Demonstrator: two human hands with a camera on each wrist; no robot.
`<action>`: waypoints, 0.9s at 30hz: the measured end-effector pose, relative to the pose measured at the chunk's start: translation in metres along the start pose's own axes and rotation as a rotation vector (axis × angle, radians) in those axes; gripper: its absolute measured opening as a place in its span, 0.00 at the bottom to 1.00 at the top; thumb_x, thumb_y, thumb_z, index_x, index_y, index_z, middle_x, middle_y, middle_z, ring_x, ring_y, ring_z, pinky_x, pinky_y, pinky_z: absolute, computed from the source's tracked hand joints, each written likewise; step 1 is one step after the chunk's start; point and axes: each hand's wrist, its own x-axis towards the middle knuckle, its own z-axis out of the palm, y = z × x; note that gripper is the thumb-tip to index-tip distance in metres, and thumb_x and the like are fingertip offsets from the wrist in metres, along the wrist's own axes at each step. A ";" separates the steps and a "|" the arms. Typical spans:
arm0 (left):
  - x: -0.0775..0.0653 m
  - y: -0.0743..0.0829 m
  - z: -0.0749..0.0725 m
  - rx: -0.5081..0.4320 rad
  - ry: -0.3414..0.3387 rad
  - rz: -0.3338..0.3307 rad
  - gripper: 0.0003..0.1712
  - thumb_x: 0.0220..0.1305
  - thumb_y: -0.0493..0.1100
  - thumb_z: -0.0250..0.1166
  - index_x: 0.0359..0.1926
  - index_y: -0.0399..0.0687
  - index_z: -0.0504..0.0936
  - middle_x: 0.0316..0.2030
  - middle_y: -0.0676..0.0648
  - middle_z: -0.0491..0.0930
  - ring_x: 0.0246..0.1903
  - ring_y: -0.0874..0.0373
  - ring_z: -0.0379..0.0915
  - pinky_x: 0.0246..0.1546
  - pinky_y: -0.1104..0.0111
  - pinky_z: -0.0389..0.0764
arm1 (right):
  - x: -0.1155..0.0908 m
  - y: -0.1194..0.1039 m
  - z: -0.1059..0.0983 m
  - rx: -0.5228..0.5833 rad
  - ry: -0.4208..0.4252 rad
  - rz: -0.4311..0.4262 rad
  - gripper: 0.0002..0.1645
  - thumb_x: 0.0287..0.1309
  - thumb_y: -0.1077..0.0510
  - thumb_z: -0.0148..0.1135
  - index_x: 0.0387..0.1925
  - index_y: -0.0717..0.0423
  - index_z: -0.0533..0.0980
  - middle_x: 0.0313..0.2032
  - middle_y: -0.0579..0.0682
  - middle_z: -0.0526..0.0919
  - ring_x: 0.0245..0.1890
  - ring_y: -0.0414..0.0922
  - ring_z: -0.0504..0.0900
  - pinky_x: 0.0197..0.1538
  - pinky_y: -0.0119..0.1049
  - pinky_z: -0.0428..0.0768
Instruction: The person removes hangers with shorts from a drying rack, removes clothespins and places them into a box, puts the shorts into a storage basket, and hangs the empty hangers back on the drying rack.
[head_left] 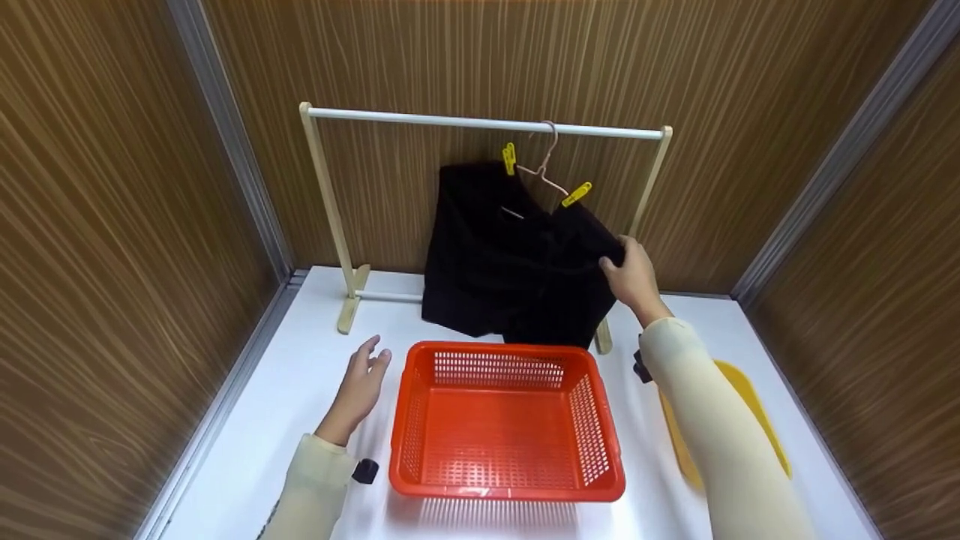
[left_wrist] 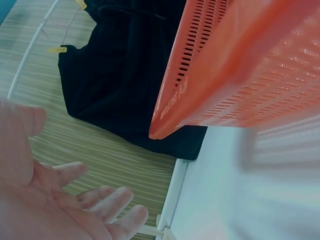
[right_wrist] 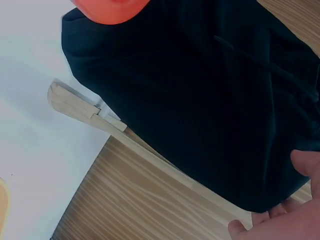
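Observation:
A pair of black shorts hangs from a pink hanger on the rack's white rail, fastened by two yellow clothespins. Its right side droops lower than its left. My right hand pinches the right edge of the shorts between thumb and fingers; in the right wrist view the fingers pass behind the cloth. My left hand is held in the air left of the red basket, fingers loosely spread, holding nothing. The left wrist view shows its palm turned up beside the basket.
The clothes rack has wooden legs on the white table, close to the wood-patterned back wall. The red basket stands in front of the shorts, with no contents showing. A yellow tray lies at the right, partly under the right sleeve.

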 end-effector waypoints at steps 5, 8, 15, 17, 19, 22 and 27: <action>0.000 -0.001 0.005 -0.005 0.000 0.005 0.35 0.83 0.55 0.46 0.79 0.40 0.55 0.76 0.31 0.55 0.72 0.35 0.59 0.68 0.39 0.63 | 0.001 -0.002 0.006 0.007 0.043 -0.007 0.31 0.76 0.55 0.56 0.70 0.71 0.64 0.66 0.71 0.70 0.69 0.65 0.68 0.72 0.56 0.61; 0.000 -0.001 0.008 -0.009 0.005 -0.003 0.34 0.82 0.54 0.47 0.79 0.41 0.56 0.76 0.32 0.56 0.71 0.36 0.60 0.68 0.39 0.63 | 0.001 -0.003 0.011 0.017 0.059 -0.019 0.29 0.75 0.54 0.57 0.67 0.71 0.67 0.63 0.71 0.73 0.67 0.65 0.70 0.71 0.56 0.63; -0.001 -0.001 0.013 -0.015 0.017 0.008 0.33 0.82 0.51 0.48 0.78 0.40 0.58 0.75 0.31 0.59 0.71 0.36 0.61 0.68 0.39 0.63 | 0.002 -0.006 0.015 0.030 0.094 -0.026 0.26 0.76 0.54 0.57 0.64 0.69 0.70 0.60 0.69 0.75 0.64 0.64 0.72 0.69 0.55 0.64; -0.002 -0.002 0.014 -0.025 0.012 0.004 0.33 0.82 0.52 0.48 0.78 0.41 0.58 0.75 0.31 0.59 0.71 0.36 0.61 0.68 0.39 0.63 | 0.001 -0.006 0.016 0.034 0.109 -0.031 0.25 0.76 0.54 0.56 0.63 0.69 0.71 0.60 0.69 0.76 0.64 0.64 0.73 0.69 0.55 0.65; -0.002 -0.004 0.015 -0.039 0.007 -0.004 0.33 0.82 0.53 0.48 0.78 0.41 0.58 0.75 0.32 0.59 0.72 0.36 0.60 0.69 0.40 0.62 | 0.001 -0.006 0.016 0.039 0.121 -0.037 0.23 0.76 0.55 0.56 0.61 0.70 0.72 0.59 0.68 0.76 0.63 0.63 0.74 0.68 0.55 0.65; -0.002 -0.007 0.016 -0.052 0.007 0.003 0.33 0.82 0.53 0.49 0.78 0.40 0.58 0.75 0.31 0.60 0.74 0.36 0.57 0.71 0.42 0.60 | 0.001 -0.007 0.018 0.061 0.136 -0.042 0.22 0.77 0.55 0.55 0.60 0.69 0.73 0.58 0.68 0.77 0.62 0.62 0.74 0.68 0.54 0.66; -0.002 -0.009 0.017 -0.059 0.017 0.022 0.34 0.82 0.53 0.50 0.77 0.40 0.59 0.74 0.32 0.61 0.75 0.37 0.56 0.73 0.44 0.57 | -0.001 -0.007 0.022 0.127 0.161 -0.044 0.22 0.78 0.56 0.53 0.63 0.66 0.71 0.60 0.66 0.77 0.64 0.60 0.74 0.69 0.52 0.66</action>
